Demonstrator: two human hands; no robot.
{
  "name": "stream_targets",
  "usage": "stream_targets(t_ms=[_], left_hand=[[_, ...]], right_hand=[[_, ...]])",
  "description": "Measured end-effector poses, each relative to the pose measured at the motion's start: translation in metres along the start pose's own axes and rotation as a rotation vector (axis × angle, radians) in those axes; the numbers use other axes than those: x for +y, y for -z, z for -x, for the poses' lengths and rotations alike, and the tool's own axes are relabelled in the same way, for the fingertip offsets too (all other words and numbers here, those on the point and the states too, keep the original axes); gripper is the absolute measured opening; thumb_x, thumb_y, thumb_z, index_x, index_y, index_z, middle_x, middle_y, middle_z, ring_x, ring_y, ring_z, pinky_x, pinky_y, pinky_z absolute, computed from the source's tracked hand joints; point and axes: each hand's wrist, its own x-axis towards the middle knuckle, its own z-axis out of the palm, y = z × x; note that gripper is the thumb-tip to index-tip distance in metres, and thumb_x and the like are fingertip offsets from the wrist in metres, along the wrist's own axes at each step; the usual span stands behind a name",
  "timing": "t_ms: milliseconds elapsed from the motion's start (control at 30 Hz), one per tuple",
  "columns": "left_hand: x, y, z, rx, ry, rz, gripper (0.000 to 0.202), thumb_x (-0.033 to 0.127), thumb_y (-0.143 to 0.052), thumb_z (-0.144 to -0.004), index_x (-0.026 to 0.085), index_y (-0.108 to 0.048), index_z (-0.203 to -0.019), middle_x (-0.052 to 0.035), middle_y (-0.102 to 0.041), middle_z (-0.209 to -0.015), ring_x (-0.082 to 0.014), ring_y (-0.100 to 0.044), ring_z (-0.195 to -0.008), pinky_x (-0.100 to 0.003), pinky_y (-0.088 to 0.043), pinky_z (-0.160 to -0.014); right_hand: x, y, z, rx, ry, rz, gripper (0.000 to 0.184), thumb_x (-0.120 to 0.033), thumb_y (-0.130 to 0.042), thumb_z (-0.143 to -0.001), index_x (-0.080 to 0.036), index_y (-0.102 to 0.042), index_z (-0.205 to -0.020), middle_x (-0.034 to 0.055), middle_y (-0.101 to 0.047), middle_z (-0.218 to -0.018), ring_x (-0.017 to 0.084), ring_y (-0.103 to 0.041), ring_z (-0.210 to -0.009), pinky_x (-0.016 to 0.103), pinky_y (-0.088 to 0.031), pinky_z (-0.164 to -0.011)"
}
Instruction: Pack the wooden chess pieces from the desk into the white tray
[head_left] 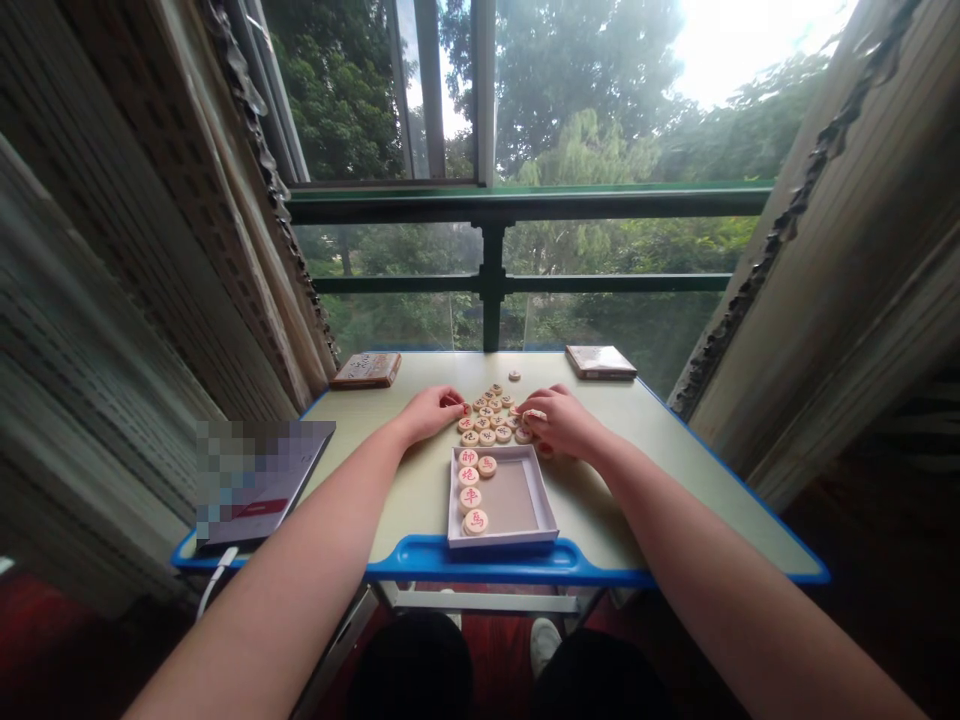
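Four discs (474,488) line tray (545,492) left wall, lower centre, likely packing neat rows. Just above, left hand (429,412) and right hand (559,420) curl round loose pile (491,415) on worktop (660,450), corralling it; pinching anything? can't tell.

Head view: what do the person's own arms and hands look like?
The left hand and right hand are ungloved. The left forearm and right forearm are uncovered, no sleeve in view. No watch or bracelet shows at either wrist; rings are too small to tell.
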Motion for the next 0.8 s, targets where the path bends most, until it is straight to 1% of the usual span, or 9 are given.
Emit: stream_targets(t_ms=[100,233,333,433,500,600,700,800], left_hand=[[0.001,-0.001,0.0,0.016,-0.008,0.068,0.026,0.035,-0.063,-0.065,0.015,-0.062,-0.082,-0.0077,-0.068,-0.085,-0.0191,-0.061,-0.079,-0.03,-0.046,-0.072],[0.01,-0.001,0.003,0.105,-0.03,0.131,0.027,0.035,-0.065,-0.065,0.013,-0.061,-0.08,-0.0081,-0.067,-0.083,-0.0189,-0.06,-0.077,-0.031,-0.045,-0.072],[0.022,0.0,0.008,0.121,-0.036,0.238,0.031,0.037,-0.066,-0.064,0.013,-0.062,-0.082,-0.008,-0.067,-0.084,-0.0181,-0.06,-0.079,-0.03,-0.044,-0.072],[0.033,0.001,0.013,0.082,-0.051,0.327,0.036,0.041,-0.067,-0.063,0.013,-0.063,-0.085,-0.0076,-0.068,-0.085,-0.0164,-0.058,-0.075,-0.028,-0.042,-0.065],[0.039,0.002,0.016,0.042,-0.066,0.353,0.038,0.043,-0.068,-0.062,0.013,-0.064,-0.086,-0.0071,-0.068,-0.083,-0.0151,-0.057,-0.071,-0.027,-0.04,-0.06],[0.045,0.002,0.02,-0.021,-0.082,0.378,0.038,0.043,-0.07,-0.061,0.013,-0.065,-0.085,-0.0062,-0.067,-0.08,-0.0147,-0.056,-0.07,-0.026,-0.039,-0.059],[0.05,0.001,0.024,-0.088,-0.101,0.412,0.036,0.041,-0.071,-0.06,0.013,-0.066,-0.083,-0.0061,-0.068,-0.08,-0.0151,-0.057,-0.072,-0.027,-0.04,-0.064],[0.054,0.0,0.027,-0.157,-0.1,0.441,0.035,0.04,-0.072,-0.06,0.013,-0.066,-0.082,-0.0058,-0.067,-0.079,-0.0145,-0.056,-0.071,-0.027,-0.04,-0.065]], right_hand=[[0.002,0.002,0.0,0.027,-0.024,-0.006,0.025,-0.018,-0.05,-0.079,-0.021,-0.07,-0.093,0.0051,-0.065,-0.102,0.024,-0.046,-0.093,0.035,-0.037,-0.087],[0.005,0.006,0.001,0.129,-0.071,-0.031,0.027,-0.012,-0.049,-0.077,-0.02,-0.069,-0.092,0.0062,-0.064,-0.101,0.024,-0.048,-0.094,0.036,-0.04,-0.086],[0.001,0.008,0.002,0.189,-0.026,-0.088,0.023,-0.014,-0.053,-0.076,-0.02,-0.068,-0.091,0.0067,-0.064,-0.097,0.023,-0.05,-0.093,0.037,-0.042,-0.084],[-0.008,0.008,0.005,0.221,0.084,-0.196,0.021,-0.021,-0.058,-0.075,-0.02,-0.066,-0.095,0.0071,-0.062,-0.096,0.021,-0.053,-0.092,0.035,-0.045,-0.08],[-0.015,0.008,0.007,0.24,0.158,-0.274,0.025,-0.025,-0.06,-0.075,-0.02,-0.064,-0.099,0.0069,-0.061,-0.096,0.02,-0.055,-0.089,0.034,-0.047,-0.077],[-0.023,0.006,0.009,0.269,0.239,-0.347,0.03,-0.029,-0.063,-0.074,-0.02,-0.062,-0.103,0.0064,-0.061,-0.093,0.018,-0.057,-0.084,0.032,-0.048,-0.075],[-0.027,0.002,0.01,0.281,0.309,-0.369,0.022,-0.028,-0.063,-0.075,-0.02,-0.064,-0.095,0.0057,-0.062,-0.089,0.017,-0.058,-0.083,0.031,-0.048,-0.074],[-0.028,-0.002,0.008,0.297,0.347,-0.379,0.013,-0.026,-0.061,-0.077,-0.019,-0.063,-0.088,0.0055,-0.062,-0.087,0.016,-0.058,-0.082,0.03,-0.048,-0.072]])
